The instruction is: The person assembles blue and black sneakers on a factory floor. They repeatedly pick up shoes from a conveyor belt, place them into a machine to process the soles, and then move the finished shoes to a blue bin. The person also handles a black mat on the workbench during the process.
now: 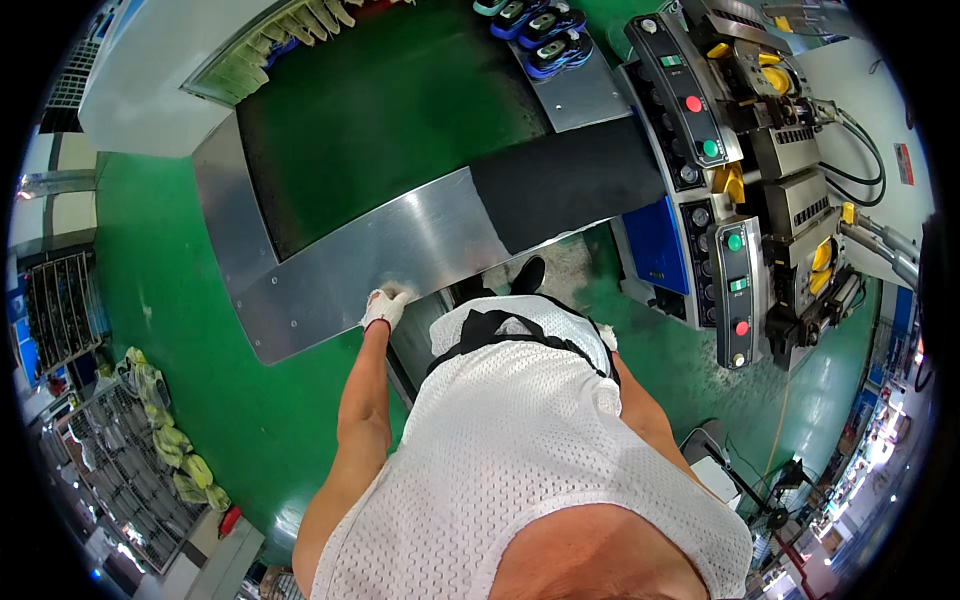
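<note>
My left hand (384,308), in a white glove, touches the near edge of a bare metal tabletop (400,240). Its thumb stands apart from the fingers, and nothing shows in its grip. Low at my right side, my right hand (608,337) wears a white glove too. My shirt and hip hide most of it, so its fingers cannot be made out. A black mat (570,185) covers the right part of the metal top. Beyond the metal lies a dark green conveyor belt (390,130).
Several blue and black shoes (555,50) sit on a metal plate at the far side. To the right stands a machine with button panels (735,290) and yellow parts. A fringed curtain (270,50) hangs at the belt's far left. Wire racks (120,460) stand at left.
</note>
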Action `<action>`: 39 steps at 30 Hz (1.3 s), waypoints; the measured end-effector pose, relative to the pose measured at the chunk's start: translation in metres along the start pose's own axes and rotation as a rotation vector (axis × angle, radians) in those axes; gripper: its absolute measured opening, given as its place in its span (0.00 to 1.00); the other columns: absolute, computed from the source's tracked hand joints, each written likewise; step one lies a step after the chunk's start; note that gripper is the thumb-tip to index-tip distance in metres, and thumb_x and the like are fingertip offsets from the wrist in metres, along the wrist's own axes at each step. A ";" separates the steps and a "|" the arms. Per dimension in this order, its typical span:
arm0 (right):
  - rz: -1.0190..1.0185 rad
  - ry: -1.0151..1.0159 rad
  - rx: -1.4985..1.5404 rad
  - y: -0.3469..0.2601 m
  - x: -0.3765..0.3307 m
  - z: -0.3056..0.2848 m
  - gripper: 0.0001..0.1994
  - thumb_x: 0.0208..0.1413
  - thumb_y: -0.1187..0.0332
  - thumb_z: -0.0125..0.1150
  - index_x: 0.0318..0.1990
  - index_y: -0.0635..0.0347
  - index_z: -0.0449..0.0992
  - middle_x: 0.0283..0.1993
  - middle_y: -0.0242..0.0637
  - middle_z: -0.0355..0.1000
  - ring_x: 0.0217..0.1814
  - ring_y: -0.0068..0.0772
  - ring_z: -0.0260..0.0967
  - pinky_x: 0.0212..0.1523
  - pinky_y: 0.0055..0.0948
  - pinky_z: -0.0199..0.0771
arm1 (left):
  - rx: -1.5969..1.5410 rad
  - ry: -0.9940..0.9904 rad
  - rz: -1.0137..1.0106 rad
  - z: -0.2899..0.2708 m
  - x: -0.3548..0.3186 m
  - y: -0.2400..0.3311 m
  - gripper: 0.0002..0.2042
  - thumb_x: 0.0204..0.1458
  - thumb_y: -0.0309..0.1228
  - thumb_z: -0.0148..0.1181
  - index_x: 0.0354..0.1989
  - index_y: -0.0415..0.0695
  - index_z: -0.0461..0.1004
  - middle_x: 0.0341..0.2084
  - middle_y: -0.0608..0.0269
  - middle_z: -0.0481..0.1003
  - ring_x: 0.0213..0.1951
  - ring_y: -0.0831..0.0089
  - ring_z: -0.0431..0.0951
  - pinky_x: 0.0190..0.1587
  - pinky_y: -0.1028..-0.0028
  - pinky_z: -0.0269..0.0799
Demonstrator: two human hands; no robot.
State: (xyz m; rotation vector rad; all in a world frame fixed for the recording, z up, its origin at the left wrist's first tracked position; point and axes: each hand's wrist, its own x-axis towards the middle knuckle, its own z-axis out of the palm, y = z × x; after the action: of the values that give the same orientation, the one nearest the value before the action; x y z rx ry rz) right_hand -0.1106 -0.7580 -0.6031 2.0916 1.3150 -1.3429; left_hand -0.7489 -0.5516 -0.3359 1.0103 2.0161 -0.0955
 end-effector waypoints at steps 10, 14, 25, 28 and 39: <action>0.094 -0.008 -0.013 -0.062 -0.021 -0.039 0.38 0.58 0.34 0.50 0.71 0.45 0.66 0.72 0.50 0.64 0.73 0.53 0.60 0.68 0.46 0.63 | -0.096 -0.014 -0.072 0.025 0.022 -0.034 0.24 0.49 0.48 0.63 0.51 0.47 0.82 0.51 0.49 0.81 0.55 0.52 0.80 0.57 0.57 0.73; 0.052 0.183 0.038 -0.018 -0.017 -0.023 0.34 0.54 0.36 0.58 0.62 0.47 0.75 0.65 0.47 0.72 0.66 0.51 0.68 0.61 0.46 0.70 | -0.062 0.054 0.010 0.038 0.027 -0.043 0.21 0.52 0.46 0.62 0.47 0.44 0.82 0.31 0.54 0.82 0.29 0.63 0.83 0.34 0.63 0.78; -0.125 0.397 0.018 -0.004 0.004 0.035 0.31 0.62 0.41 0.48 0.66 0.46 0.72 0.62 0.50 0.74 0.65 0.52 0.70 0.59 0.48 0.72 | -0.009 0.054 0.038 0.020 0.015 -0.021 0.24 0.50 0.49 0.63 0.50 0.46 0.82 0.41 0.48 0.83 0.44 0.56 0.85 0.49 0.59 0.78; -0.186 0.525 0.017 0.001 0.008 0.036 0.32 0.62 0.40 0.48 0.68 0.44 0.71 0.66 0.49 0.71 0.66 0.53 0.69 0.60 0.48 0.72 | -0.007 0.052 -0.061 0.013 -0.005 -0.015 0.24 0.50 0.50 0.63 0.49 0.46 0.83 0.40 0.47 0.83 0.46 0.56 0.85 0.50 0.59 0.77; 0.014 0.149 0.012 0.008 0.002 0.016 0.32 0.62 0.38 0.47 0.67 0.42 0.71 0.67 0.49 0.70 0.66 0.57 0.68 0.62 0.48 0.71 | 0.026 0.065 -0.020 0.014 0.011 -0.005 0.27 0.50 0.50 0.64 0.51 0.40 0.80 0.46 0.47 0.82 0.48 0.55 0.83 0.52 0.58 0.77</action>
State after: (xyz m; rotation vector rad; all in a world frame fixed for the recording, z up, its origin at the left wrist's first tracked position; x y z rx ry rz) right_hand -0.1119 -0.7717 -0.6142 2.2420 1.3507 -1.2119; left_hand -0.7463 -0.5544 -0.3542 1.0215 2.0893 -0.1007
